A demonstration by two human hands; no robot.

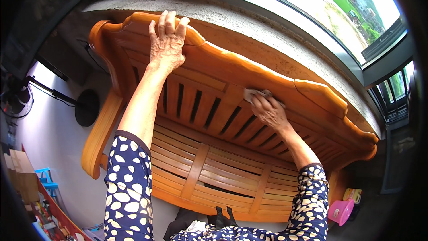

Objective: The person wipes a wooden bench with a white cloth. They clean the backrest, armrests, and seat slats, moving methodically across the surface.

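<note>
A varnished wooden bench [223,64] with a wavy top rail and slatted back and seat fills the middle of the view. My left hand [167,44] rests on the left part of the top rail, fingers stretched over its upper edge, holding nothing. Against the flat panel of the backrest, right of centre, my right hand [269,109] presses a greyish-white cloth [250,93]. Part of the cloth shows past the fingertips; the rest is hidden under the hand.
Behind the bench run a rough wall ledge [214,18] and a window frame [294,2]. A black round stand base [87,108] is on the floor at left, near cardboard boxes [22,174] and a blue plastic stool [46,180]. A pink tub [341,212] sits at lower right.
</note>
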